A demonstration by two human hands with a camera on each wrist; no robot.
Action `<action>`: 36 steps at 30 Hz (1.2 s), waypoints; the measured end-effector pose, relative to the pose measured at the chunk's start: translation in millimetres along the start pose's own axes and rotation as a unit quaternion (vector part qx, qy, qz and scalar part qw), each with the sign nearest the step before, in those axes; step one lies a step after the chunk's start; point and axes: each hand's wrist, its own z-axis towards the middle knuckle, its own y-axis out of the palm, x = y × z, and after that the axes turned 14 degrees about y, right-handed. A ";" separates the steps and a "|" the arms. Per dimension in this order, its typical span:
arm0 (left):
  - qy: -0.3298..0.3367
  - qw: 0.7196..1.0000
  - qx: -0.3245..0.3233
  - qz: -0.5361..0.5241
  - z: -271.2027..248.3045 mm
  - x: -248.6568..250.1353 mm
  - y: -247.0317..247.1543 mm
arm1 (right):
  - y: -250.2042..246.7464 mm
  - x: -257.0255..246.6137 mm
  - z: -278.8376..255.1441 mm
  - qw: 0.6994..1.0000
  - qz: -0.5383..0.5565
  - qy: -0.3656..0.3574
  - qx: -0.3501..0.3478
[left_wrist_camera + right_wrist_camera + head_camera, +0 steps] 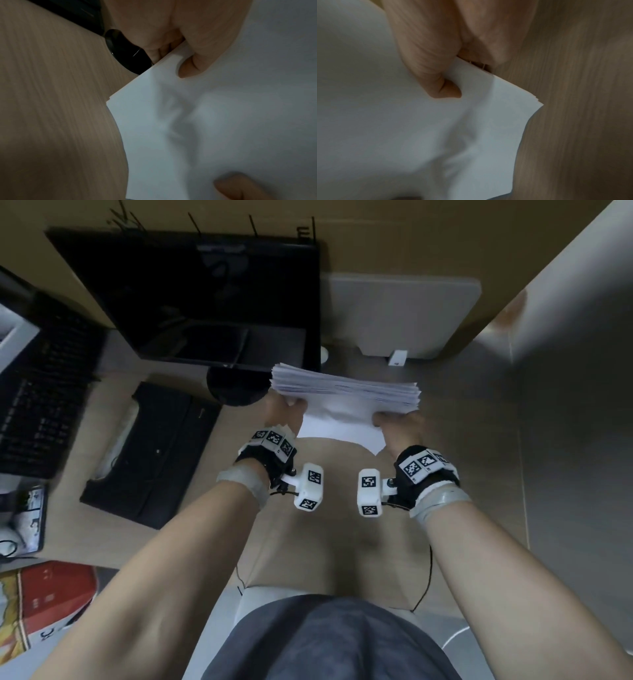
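A thick stack of white paper point(346, 402) is held upright above the wooden desk point(308, 542), its top edges fanned and uneven. My left hand point(286, 409) grips the stack's left edge, thumb on the near face. My right hand point(399, 426) grips the right edge the same way. In the left wrist view the thumb presses the paper point(214, 115) near its corner, with the other fingers behind the sheets. The right wrist view shows the thumb pinching the paper point(419, 128) close to its right corner. The near sheet is creased below each thumb.
A black monitor point(191, 299) stands behind the stack, its round base point(236, 386) by my left hand. A black keyboard point(37, 398) lies at the far left and a black case point(150, 457) beside it. A white flat device point(400, 316) leans at the back right.
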 end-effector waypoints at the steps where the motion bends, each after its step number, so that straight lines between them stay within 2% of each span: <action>1: 0.002 1.000 0.011 -0.008 -1.3 5.4 1.1 | 0.5 -3.1 -2.5 1.000 0.020 -0.003 0.005; 3: 0.012 0.998 0.046 -0.033 -1.1 16.6 0.5 | -1.0 -13.5 -9.1 0.999 0.044 -0.013 0.013; 7: 0.068 0.986 0.095 -0.117 -5.8 40.8 -6.6 | -8.0 -35.6 -27.0 0.988 0.121 -0.095 0.012; 10: 0.091 0.981 0.114 -0.129 -10.3 39.8 -9.4 | -5.9 -28.0 -26.4 0.985 0.141 -0.097 0.013; 12: 0.077 0.990 0.091 -0.078 -7.6 22.6 -4.5 | -2.5 -14.0 -21.8 0.993 0.097 -0.071 0.011; 14: 0.025 0.999 0.041 -0.018 -5.2 7.5 -2.1 | -0.8 -1.6 -12.7 0.998 0.040 -0.050 -0.006; 17: -0.043 0.997 0.016 0.054 2.1 -7.7 -3.7 | 2.0 -0.4 -4.1 0.999 -0.016 -0.033 -0.007; 19: -0.054 0.994 0.006 0.095 5.6 -12.8 -5.9 | 4.6 -2.4 -1.4 0.999 -0.030 -0.025 0.001; 22: -0.040 0.995 0.005 0.089 6.3 -12.5 -5.4 | 9.1 -6.3 -0.9 0.999 -0.010 -0.034 -0.004; 25: -0.023 0.997 0.062 0.043 2.9 4.6 -10.4 | 7.2 -21.5 -15.0 0.997 0.036 -0.065 -0.009; 29: 0.044 0.993 0.113 0.007 -7.4 18.5 -20.4 | -0.2 -25.3 -24.3 0.987 0.112 -0.114 -0.019; 31: 0.039 0.994 0.100 0.000 -11.4 6.5 -19.3 | 3.1 -13.9 -16.1 0.990 0.096 -0.097 -0.019; 34: -0.057 0.998 0.022 0.011 -7.6 -22.3 -12.1 | 17.0 8.6 5.4 0.999 -0.015 -0.030 -0.015; 36: -0.077 0.996 -0.016 0.028 -4.2 -31.9 -10.6 | 21.1 15.3 14.5 0.998 -0.056 0.002 -0.014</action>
